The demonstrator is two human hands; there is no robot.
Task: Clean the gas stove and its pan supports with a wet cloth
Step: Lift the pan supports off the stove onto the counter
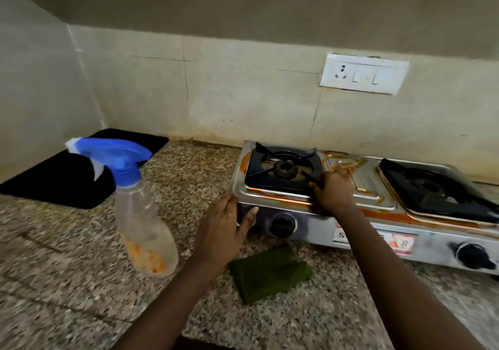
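Stove (318,223) w/ orange stains; right hand (333,192) grips pan support (283,171), left hand (229,225) wide

One gas stove (318,214): two pan supports (259,177) (442,196), two knobs (283,224) (471,255). In front of it, one green cloth (270,274); left of it, one spray bottle (143,214).

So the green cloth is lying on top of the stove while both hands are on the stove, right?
Not quite. The head view shows the cloth lying on the counter in front of the stove, not on top of it. Both hands, left and right, are on the stove.
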